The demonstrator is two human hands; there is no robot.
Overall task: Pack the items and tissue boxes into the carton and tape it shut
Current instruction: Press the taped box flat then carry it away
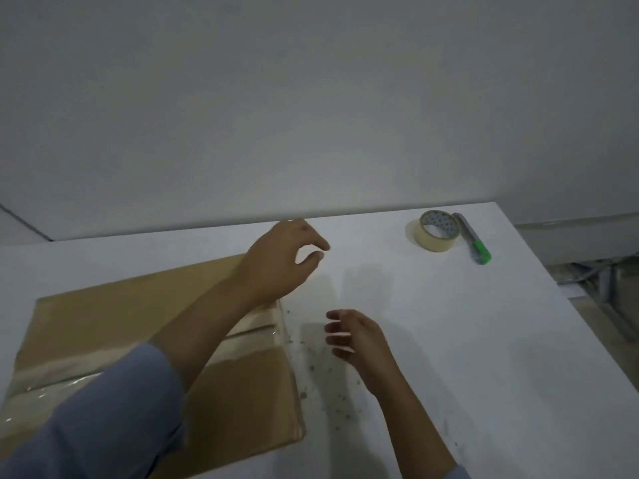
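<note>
A brown carton (103, 326) sits on the white table (484, 340) at the left, its top flaps closed with clear tape along the seam. My left hand (280, 261) hovers above the carton's far right corner, fingers loosely curled, holding nothing. My right hand (356, 337) hangs just right of the carton over the table, fingers relaxed and empty. A roll of tape (439, 235) lies at the table's far right. No tissue boxes or other items are in sight.
A utility knife with a green end (473, 242) lies beside the tape roll. Small dark crumbs (321, 368) are scattered on the table right of the carton. A grey wall stands behind the table. The table's right edge drops to the floor.
</note>
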